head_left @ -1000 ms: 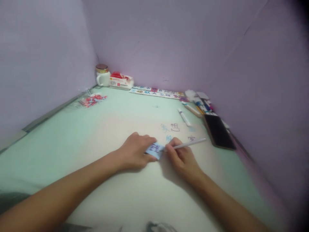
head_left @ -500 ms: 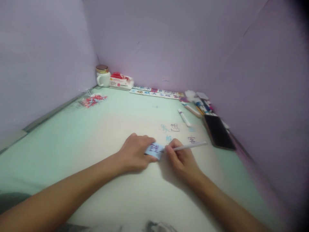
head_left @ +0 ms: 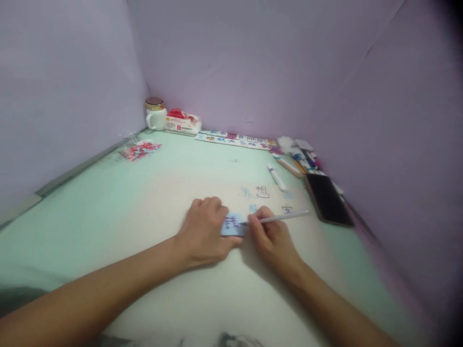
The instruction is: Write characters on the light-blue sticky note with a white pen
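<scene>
A small light-blue paper [head_left: 232, 224] with a dark written character lies on the pale green table [head_left: 108, 193]. My left hand [head_left: 204, 230] rests on the paper's left side and pins it down with the fingers. My right hand [head_left: 272, 236] grips a thin white pen [head_left: 280, 218], its tip touching the paper's right edge and its shaft pointing right. Just beyond the hands, several characters [head_left: 262, 193] are written on the table surface.
A black phone [head_left: 327, 198] lies at the right by the purple wall, with markers [head_left: 277, 176] and pens behind it. At the back corner stand a white mug [head_left: 156, 114], a tissue pack [head_left: 182, 122] and a strip of character cards [head_left: 237, 140]. Red bits [head_left: 139, 150] lie at the left.
My left hand has slid a little forward and turned the blue paper flatter, squarer to me. The pen tip stays at the paper's right edge.
</scene>
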Action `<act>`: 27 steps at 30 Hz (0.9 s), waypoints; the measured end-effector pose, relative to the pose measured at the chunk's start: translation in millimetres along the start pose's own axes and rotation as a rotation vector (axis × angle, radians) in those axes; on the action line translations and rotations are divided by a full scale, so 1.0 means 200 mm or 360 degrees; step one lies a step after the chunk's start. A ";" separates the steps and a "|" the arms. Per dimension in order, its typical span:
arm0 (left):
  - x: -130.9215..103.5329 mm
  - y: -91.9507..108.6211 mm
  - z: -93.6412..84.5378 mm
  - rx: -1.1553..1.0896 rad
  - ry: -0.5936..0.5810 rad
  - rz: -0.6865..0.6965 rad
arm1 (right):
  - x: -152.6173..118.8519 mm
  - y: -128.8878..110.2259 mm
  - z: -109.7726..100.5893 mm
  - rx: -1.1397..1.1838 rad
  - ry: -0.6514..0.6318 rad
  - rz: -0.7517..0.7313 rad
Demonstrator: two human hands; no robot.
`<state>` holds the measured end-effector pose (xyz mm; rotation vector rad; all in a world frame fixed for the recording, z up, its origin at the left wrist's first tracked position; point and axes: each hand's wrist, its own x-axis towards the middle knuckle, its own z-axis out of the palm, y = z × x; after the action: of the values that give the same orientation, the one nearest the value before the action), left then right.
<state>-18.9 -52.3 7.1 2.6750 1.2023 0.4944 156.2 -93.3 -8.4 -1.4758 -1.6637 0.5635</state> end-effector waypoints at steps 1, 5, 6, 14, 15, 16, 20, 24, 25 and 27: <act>0.00 -0.01 -0.01 -0.0034 0.0016 0.0062 | 0.00 0.00 0.00 -0.0002 0.0001 0.0002; 0.00 -0.05 -0.03 -0.0201 -0.0153 0.0251 | 0.00 0.00 0.00 0.0011 0.0010 0.0014; 0.01 -0.06 -0.04 -0.0219 -0.0207 0.0252 | -0.01 0.00 0.00 0.0020 0.0010 0.0018; 0.01 -0.04 -0.02 -0.0201 -0.0193 0.0132 | -0.01 0.02 0.01 0.0097 -0.0001 -0.0022; 0.01 -0.04 -0.02 -0.0189 -0.0182 0.0137 | -0.01 0.02 0.00 0.0094 0.0000 -0.0034; 0.01 -0.04 -0.01 -0.0173 -0.0171 0.0141 | -0.01 0.02 0.00 0.0090 -0.0002 -0.0045; 0.00 -0.05 0.00 -0.0112 -0.0151 0.0143 | -0.01 0.02 0.00 0.0072 0.0004 -0.0087; -0.01 -0.04 0.00 -0.0074 -0.0125 0.0149 | -0.01 0.02 0.00 0.0055 0.0013 -0.0126; -0.01 -0.04 0.00 -0.0068 -0.0113 0.0150 | -0.01 0.02 0.00 0.0057 0.0010 -0.0130; -0.01 -0.03 0.00 -0.0058 -0.0088 0.0148 | -0.01 0.02 0.01 0.0068 0.0000 -0.0134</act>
<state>-24.9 -49.2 4.6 2.7043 1.0482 0.4484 157.9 -94.0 -13.4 -1.3687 -1.6953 0.5493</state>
